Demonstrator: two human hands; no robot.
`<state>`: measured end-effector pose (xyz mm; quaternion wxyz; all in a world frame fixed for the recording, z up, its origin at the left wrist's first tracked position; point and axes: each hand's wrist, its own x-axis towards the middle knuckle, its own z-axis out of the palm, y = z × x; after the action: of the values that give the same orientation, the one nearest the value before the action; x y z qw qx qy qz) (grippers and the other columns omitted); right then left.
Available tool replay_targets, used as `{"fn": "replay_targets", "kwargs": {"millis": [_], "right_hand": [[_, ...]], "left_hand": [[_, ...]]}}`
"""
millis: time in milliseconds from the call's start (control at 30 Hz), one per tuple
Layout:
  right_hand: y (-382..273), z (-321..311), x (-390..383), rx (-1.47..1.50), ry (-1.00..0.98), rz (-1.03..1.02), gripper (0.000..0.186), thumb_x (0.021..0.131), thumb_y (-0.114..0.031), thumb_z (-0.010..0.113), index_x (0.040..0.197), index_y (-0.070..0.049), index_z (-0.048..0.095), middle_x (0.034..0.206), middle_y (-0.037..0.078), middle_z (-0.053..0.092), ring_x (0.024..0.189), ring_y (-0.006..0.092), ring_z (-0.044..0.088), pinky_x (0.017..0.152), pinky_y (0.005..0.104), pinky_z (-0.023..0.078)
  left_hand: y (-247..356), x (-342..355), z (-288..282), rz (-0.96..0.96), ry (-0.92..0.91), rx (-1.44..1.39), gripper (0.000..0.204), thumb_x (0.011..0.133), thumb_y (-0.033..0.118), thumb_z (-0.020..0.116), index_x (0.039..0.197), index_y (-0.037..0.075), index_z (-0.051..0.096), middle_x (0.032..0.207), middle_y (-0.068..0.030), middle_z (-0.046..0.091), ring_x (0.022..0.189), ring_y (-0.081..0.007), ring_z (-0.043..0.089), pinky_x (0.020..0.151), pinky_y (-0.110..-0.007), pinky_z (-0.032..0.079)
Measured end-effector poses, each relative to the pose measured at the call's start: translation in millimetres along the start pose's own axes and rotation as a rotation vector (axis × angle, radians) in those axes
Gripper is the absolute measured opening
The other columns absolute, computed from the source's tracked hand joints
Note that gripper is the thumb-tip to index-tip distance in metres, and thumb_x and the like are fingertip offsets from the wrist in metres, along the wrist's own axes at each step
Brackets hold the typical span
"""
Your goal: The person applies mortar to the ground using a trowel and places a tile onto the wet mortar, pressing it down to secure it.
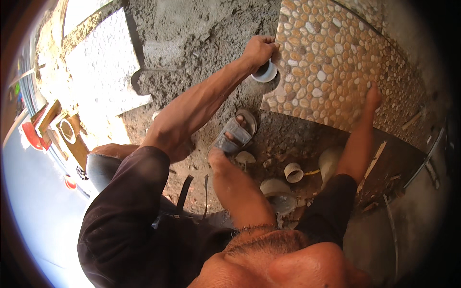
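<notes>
A large pebble-patterned tile (321,57) in brown, tan and white lies at the upper right. It has a rounded notch in its left edge. My left hand (260,51) is closed at that edge, fingers gripping the tile above the notch. Just below this hand, a round white pipe end (266,73) stands in the wet grey mortar (168,55), beside the notch. My right hand (373,98) is over the lower right part of the tile, smeared by motion; its fingers cannot be made out.
Another pebble-patterned tile (103,67), brightly lit, lies at the upper left across a mortar strip. My sandalled foot (236,132) is between the tiles. Nearer me are a short white pipe piece (293,173) and a grey round container (278,196). Wood strips (372,165) lie at right.
</notes>
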<state>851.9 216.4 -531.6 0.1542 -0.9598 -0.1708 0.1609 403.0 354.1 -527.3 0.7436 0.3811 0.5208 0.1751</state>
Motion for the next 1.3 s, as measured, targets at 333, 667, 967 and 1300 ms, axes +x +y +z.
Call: {"fn": "replay_targets", "kwargs": {"millis": [333,667,967,1300], "right_hand": [[-4,43,14,-0.008,0.125,-0.031,0.055,0.086,-0.047,0.056,0.103,0.004,0.069,0.103,0.022,0.069,0.096,0.0368,0.063,0.084,0.0468,0.046],[-22,35,-6,0.066,0.195,-0.054,0.047,0.086,-0.040,0.059,0.100,0.004,0.070,0.096,0.017,0.070,0.089,0.0311,0.064,0.080,0.0435,0.046],[-16,22,17,0.004,0.111,-0.010,0.038,0.088,-0.028,0.058,0.105,0.005,0.069,0.101,0.020,0.069,0.088,0.0305,0.065,0.079,0.0417,0.048],[-17,79,-139,-0.199,0.236,-0.459,0.053,0.097,-0.039,0.046,0.137,-0.004,0.050,0.144,0.021,0.043,0.135,0.0384,0.038,0.111,0.0548,0.025]], "left_hand": [[-7,36,-3,-0.044,0.047,0.201,0.027,0.088,0.007,0.063,0.109,-0.011,0.065,0.091,-0.0139,0.070,0.076,-0.0189,0.067,0.070,-0.031,0.054],[-7,33,7,0.001,0.089,0.099,0.036,0.084,-0.002,0.061,0.119,-0.011,0.059,0.098,-0.0175,0.070,0.081,-0.0209,0.069,0.074,-0.031,0.056],[-1,28,10,-0.002,0.039,0.160,0.040,0.085,0.000,0.061,0.122,-0.012,0.057,0.106,-0.0189,0.069,0.088,-0.0221,0.069,0.078,-0.032,0.056],[-26,42,10,0.193,0.088,0.287,0.045,0.086,0.004,0.064,0.129,-0.005,0.055,0.100,-0.0138,0.072,0.081,-0.0170,0.069,0.073,-0.029,0.055]]}}
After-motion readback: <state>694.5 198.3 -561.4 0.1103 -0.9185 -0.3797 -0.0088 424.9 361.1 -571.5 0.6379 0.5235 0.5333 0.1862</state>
